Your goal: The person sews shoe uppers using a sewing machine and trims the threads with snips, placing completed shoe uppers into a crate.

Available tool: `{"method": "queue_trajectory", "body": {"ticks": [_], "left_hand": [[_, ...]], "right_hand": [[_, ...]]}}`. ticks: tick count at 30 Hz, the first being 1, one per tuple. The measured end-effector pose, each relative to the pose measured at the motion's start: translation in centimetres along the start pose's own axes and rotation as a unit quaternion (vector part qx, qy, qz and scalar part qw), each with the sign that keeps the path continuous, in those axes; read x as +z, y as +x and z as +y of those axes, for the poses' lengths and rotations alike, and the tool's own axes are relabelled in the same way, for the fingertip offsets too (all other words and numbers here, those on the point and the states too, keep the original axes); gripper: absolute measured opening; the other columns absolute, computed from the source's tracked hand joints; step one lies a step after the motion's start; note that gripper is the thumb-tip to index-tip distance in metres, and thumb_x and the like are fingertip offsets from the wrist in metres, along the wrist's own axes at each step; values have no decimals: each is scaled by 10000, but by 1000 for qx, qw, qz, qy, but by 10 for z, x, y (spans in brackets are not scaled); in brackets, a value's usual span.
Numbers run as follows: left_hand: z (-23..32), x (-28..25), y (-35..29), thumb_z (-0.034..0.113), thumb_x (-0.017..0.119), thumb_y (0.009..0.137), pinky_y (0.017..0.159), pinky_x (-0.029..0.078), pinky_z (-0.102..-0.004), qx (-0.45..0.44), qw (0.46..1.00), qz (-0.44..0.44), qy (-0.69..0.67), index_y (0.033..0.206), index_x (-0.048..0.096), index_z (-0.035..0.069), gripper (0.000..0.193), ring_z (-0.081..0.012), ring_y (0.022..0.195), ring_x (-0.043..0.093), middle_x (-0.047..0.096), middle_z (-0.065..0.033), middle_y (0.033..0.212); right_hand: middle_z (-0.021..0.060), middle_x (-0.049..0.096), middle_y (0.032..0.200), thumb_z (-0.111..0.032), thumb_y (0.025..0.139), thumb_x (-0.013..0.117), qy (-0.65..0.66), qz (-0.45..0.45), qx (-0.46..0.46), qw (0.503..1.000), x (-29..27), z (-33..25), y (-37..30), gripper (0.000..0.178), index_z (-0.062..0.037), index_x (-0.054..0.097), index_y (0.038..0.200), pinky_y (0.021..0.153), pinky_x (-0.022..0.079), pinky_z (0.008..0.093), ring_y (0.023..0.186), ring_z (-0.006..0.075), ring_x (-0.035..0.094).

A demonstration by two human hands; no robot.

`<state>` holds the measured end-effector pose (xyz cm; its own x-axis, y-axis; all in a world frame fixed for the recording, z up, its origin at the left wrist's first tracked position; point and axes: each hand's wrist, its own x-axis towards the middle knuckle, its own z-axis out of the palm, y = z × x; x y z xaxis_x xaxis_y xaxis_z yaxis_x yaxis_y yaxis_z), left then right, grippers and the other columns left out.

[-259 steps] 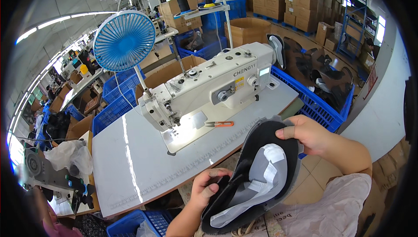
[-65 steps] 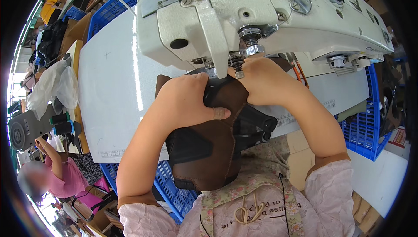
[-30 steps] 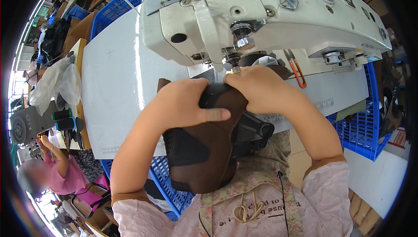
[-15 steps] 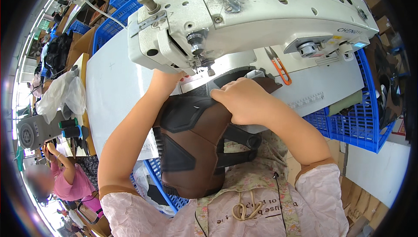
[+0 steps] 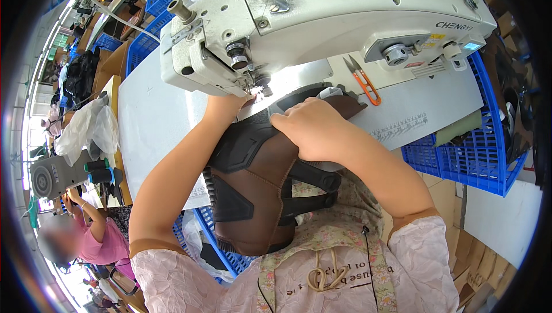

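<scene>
The left hand (image 5: 226, 107) reaches under the head of the sewing machine (image 5: 322, 28), its fingers bent and partly hidden, so I cannot tell how tightly they close or on what. The right hand (image 5: 310, 126) is curled, thumb toward the needle side, gripping the far edge of the brown-and-black stitched piece (image 5: 261, 192).

That piece lies with its far edge on the machine bed and its body hanging over the table's near edge against the floral apron (image 5: 371, 212).

The gravest risk, as I judge it, is to the left fingertips: they are close beside the needle area (image 5: 253, 91), and a slip or an early start of the machine could bring them under it. The hanging body may also drag on the edge, pulling it askew and bending a seam, particularly if the right hand's grip loosens. The black straps (image 5: 317, 185) dangle near the right forearm and could catch if the piece is turned.

Farther out, the orange-handled thread snips (image 5: 365, 86) lie beyond the right hand, blades slightly apart; a sweep of the piece across the tabletop (image 5: 152, 134) could knock them.
</scene>
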<state>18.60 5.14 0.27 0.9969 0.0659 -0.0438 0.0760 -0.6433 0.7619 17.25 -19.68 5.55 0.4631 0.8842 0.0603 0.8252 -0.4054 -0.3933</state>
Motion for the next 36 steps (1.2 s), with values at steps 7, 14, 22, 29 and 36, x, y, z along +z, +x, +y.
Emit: {"method": "queue_trajectory", "body": {"ticks": [7, 14, 22, 29, 36], "left_hand": [[-45, 7, 9, 234, 781, 749, 813, 470, -417, 17, 999, 5, -48, 988, 654, -1, 358, -309, 888, 618, 668, -157, 949], [-17, 6, 10, 35, 641, 847, 734, 556, -282, 28, 994, -39, 101, 1090, 631, -23, 250, -152, 902, 633, 673, -120, 1027], [-10, -1, 8, 257, 709, 795, 815, 471, -439, 43, 985, -12, 167, 1073, 630, 12, 378, -346, 935, 604, 653, -168, 1011], [35, 6, 10, 181, 655, 817, 828, 478, -416, 74, 978, -25, 195, 1120, 612, 34, 339, -305, 955, 599, 630, -133, 1078], [-87, 8, 30, 230, 625, 860, 785, 484, -375, 281, 949, 113, 88, 1144, 603, 58, 333, -261, 918, 610, 646, -118, 970]], "right_hand": [[115, 656, 742, -48, 650, 692, -5, 9, -4, 1000, 1, -2, 1, 269, -56, 594, 900, 688, 471, 394, 753, 287, 667], [111, 631, 849, 4, 631, 673, -34, 66, 8, 997, 0, -5, -2, 373, -36, 585, 992, 851, 451, 396, 888, 292, 632], [166, 590, 1216, -3, 659, 652, -83, 152, -15, 985, -12, -19, -8, 579, -8, 554, 1229, 1067, 355, 453, 1196, 317, 524], [123, 664, 822, -60, 766, 639, 212, 196, 18, 957, -41, -61, -3, 363, -6, 641, 1124, 697, 516, 389, 756, 268, 654], [95, 616, 647, -141, 858, 684, 116, 485, 48, 866, -32, -65, 42, 184, -13, 689, 989, 490, 448, 326, 506, 223, 560]]}}
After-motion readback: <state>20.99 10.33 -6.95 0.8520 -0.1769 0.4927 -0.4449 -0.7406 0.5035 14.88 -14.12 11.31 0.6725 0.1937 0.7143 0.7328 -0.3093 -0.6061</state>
